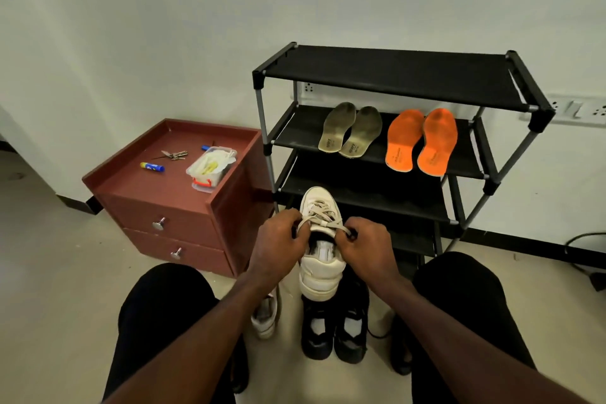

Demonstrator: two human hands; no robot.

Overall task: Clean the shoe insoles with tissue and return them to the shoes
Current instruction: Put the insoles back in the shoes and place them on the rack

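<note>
Both hands, left hand [278, 239] and right hand [364, 244], were pinching the laces of the white sneaker [321, 239] held up over the floor, probably loosening its mouth, while the tan insoles [351, 131] and orange insoles [423, 141] sat parked on the rack shelf [301, 128], out of the way.

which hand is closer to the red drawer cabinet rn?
Left. The left hand holds the white shoe on the side toward the red drawer cabinet; the right hand is on the shoe's far side.
</note>
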